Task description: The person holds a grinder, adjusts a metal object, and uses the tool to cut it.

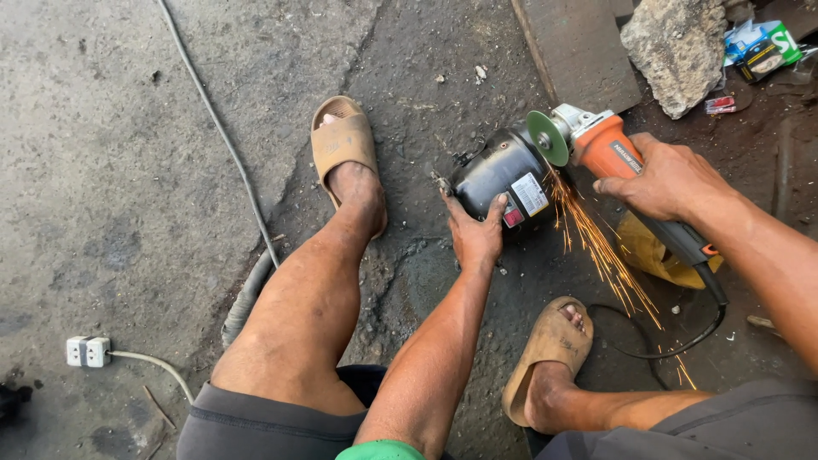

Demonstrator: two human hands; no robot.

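Note:
A black rounded metal compressor housing (503, 170) with a white and red label lies on the dirty concrete ground. My left hand (474, 232) presses against its near side and steadies it. My right hand (666, 177) grips an orange and grey angle grinder (607, 146). Its green disc (546, 136) touches the housing's right end. Orange sparks (605, 255) stream down toward my right foot (550, 358).
My left foot in a tan sandal (344, 145) rests left of the housing. A rock (677, 47) and a flat dark board (575, 51) lie beyond. A white socket block (88, 350) sits at the left, with cables (221, 128) across the ground. A yellow rag (652, 251) lies under the grinder.

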